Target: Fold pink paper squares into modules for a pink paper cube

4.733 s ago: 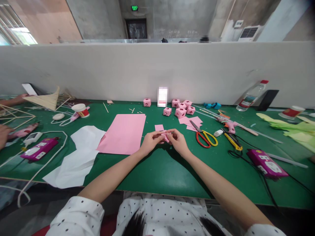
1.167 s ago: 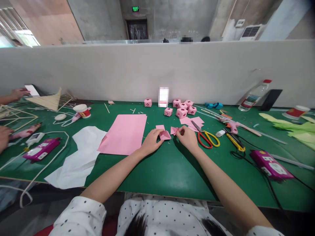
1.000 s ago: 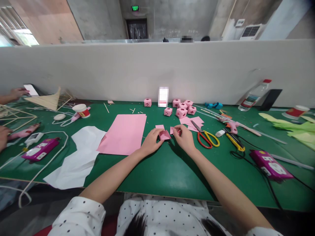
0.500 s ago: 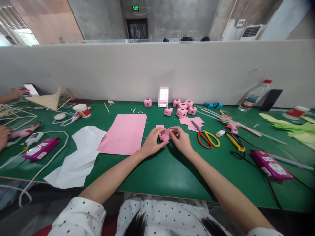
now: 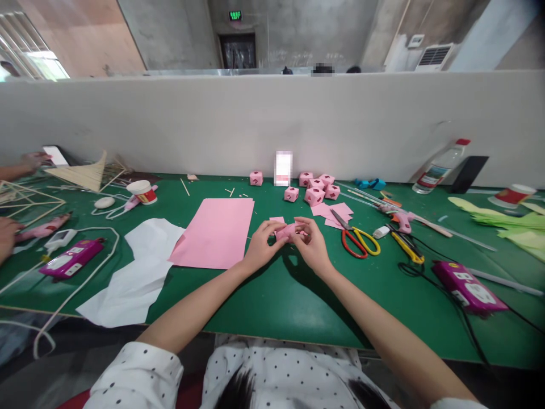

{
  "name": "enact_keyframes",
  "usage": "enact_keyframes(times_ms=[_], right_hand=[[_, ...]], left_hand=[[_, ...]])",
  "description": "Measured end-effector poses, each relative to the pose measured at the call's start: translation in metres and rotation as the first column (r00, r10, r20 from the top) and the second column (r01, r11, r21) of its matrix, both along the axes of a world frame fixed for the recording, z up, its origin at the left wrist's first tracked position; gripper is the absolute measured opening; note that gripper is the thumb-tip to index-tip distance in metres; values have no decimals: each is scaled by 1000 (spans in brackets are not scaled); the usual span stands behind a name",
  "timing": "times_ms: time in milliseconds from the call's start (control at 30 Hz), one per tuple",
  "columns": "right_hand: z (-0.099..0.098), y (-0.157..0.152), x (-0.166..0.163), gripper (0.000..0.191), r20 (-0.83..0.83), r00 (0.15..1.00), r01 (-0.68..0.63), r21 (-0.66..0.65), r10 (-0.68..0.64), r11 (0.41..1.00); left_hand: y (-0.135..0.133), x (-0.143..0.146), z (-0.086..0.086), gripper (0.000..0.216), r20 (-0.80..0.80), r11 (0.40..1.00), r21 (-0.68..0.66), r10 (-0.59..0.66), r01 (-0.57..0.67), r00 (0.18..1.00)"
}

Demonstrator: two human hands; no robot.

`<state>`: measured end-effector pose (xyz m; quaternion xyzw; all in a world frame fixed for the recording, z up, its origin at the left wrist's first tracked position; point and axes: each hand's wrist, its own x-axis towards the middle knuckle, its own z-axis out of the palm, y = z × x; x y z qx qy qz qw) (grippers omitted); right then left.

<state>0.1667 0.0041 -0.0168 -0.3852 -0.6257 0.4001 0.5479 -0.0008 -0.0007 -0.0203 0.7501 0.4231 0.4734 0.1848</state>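
Between my two hands is a small folded piece of pink paper (image 5: 285, 232), held just above the green table. My left hand (image 5: 264, 245) pinches its left side with thumb and fingers. On the right side, my right hand (image 5: 312, 245) grips it, and the fingers hide part of the folds. Just behind my left fingertips lies a small pink paper piece (image 5: 276, 219). Several finished-looking pink paper cubes (image 5: 315, 196) with dark diamond marks sit beyond my hands. Pink paper squares (image 5: 340, 211) lie right of my hands, with open scissors (image 5: 360, 241) partly on them.
A pink sheet stack (image 5: 217, 233) and crumpled white paper (image 5: 131, 278) lie to the left. A glowing phone (image 5: 283, 168) leans on the grey partition (image 5: 191, 125). At right are a glue gun (image 5: 402, 218), a utility knife (image 5: 409, 247), a power strip (image 5: 468, 287) and a bottle (image 5: 440, 166). Another person's hand (image 5: 6, 236) is at far left.
The pink paper has turned in my hands: its open, cup-like folds now show as a narrower strip. My right fingers have shifted slightly around it. Other things stay in place.
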Motion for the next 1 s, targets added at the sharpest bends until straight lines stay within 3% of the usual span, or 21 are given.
enact_keyframes(times_ms=[267, 533, 833, 1000], right_hand=[[0, -2, 1, 37, 36, 999, -31, -8, 31, 999], [-4, -1, 1, 39, 119, 993, -14, 22, 11, 1000], [-6, -5, -1, 40, 240, 969, -69, 26, 61, 997], [-4, -6, -2, 24, 303, 953, -28, 69, 6, 997]], left_hand=[[-2, 2, 4, 32, 189, 979, -203, 10, 29, 982], [-3, 0, 7, 34, 156, 984, -172, 62, -35, 986], [7, -6, 1, 36, 266, 974, -226, 96, -35, 959], [8, -5, 0, 33, 352, 961, -274, 52, 50, 935]])
